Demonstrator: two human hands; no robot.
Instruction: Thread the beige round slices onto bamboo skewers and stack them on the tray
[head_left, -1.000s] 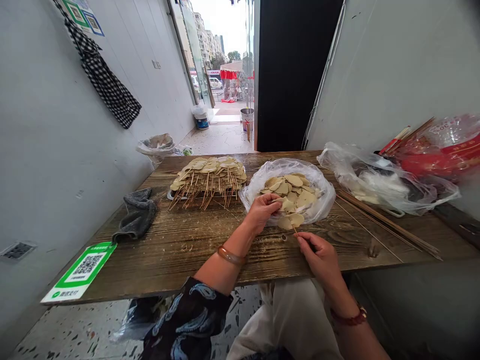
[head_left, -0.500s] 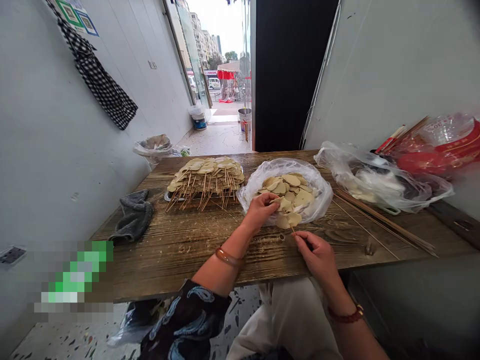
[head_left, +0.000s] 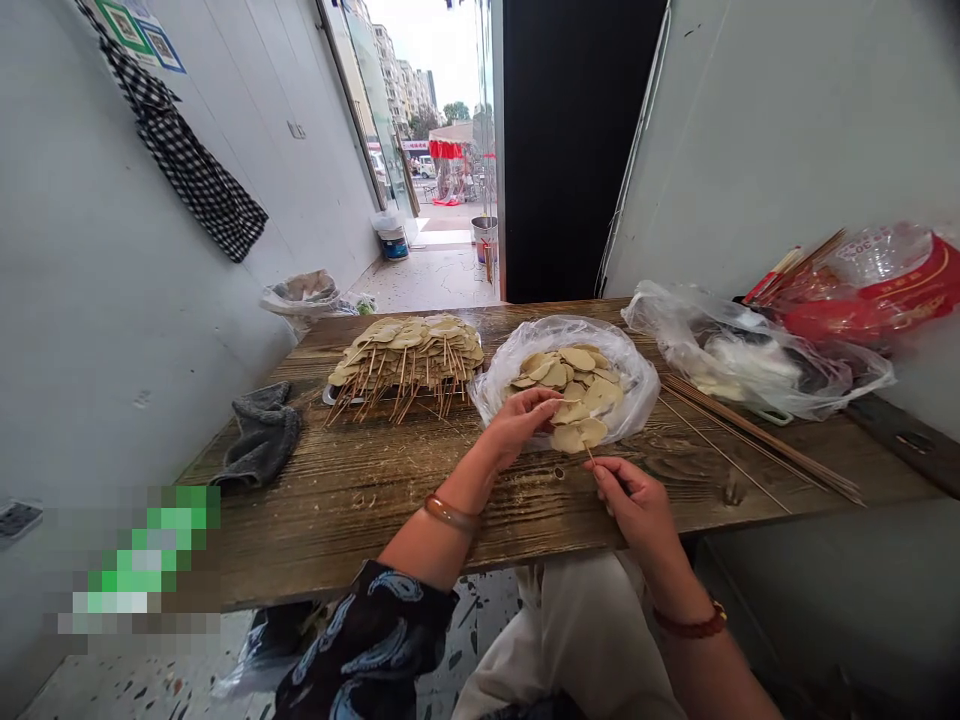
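A bamboo skewer is pinched between the thumb and fingers of my right hand, near the table's front edge. Thin, pale yellow slices, potato by their look, sit threaded on its tip. My left hand is closed at the near left rim of a clear plastic bag, its fingertips pinching the edge of a pale slice. More loose slices lie heaped inside the opened bag. Left of it, a metal tray bears a stack of skewered slices, sticks pointing toward me.
Bare skewers lie in a bundle on the wooden table at the right. Behind them are a crumpled plastic bag and a red package. A grey cloth rests at the left edge. Beyond stands an open doorway.
The view has shifted slightly, so the table's things sit a little further left. My right hand has drawn slightly rightward with the skewer. My left hand stays at the bag's near rim.
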